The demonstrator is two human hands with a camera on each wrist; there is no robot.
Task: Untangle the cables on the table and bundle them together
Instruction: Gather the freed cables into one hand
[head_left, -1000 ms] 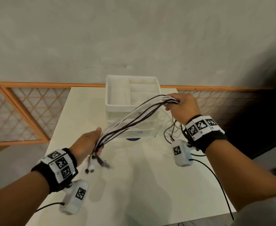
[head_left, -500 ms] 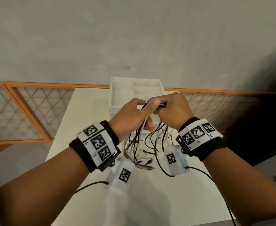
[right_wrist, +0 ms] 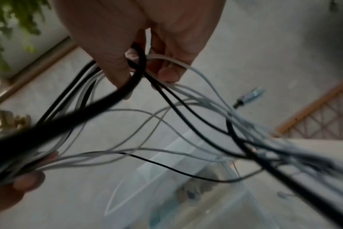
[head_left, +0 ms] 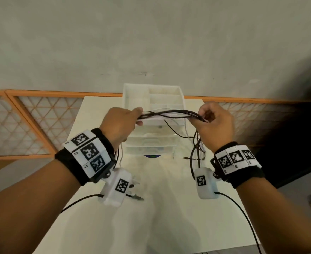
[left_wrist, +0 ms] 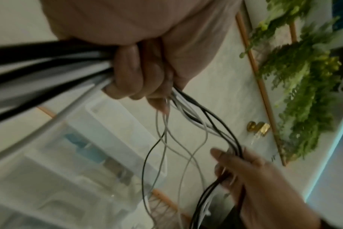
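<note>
A bunch of thin black and white cables (head_left: 169, 114) stretches level between my two hands, above the white table (head_left: 169, 217). My left hand (head_left: 122, 121) grips one end in a fist, with loose ends hanging under the wrist. My right hand (head_left: 213, 120) holds the other end with curled fingers; more cable loops (head_left: 196, 145) hang below it down to the table. In the left wrist view my fingers (left_wrist: 135, 74) wrap the cables (left_wrist: 188, 124). The right wrist view shows my fingers (right_wrist: 166, 68) curled round the strands (right_wrist: 186, 108), blurred.
A white plastic drawer organiser (head_left: 154, 110) stands at the far middle of the table, right behind the cables. An orange-framed lattice panel (head_left: 31, 125) runs along the far edge on both sides. Cable plugs (head_left: 136, 197) dangle near the left wrist camera.
Half a second ago my hands were close together over the cables; now they have moved apart, pulling the bunch straight and level between them.
</note>
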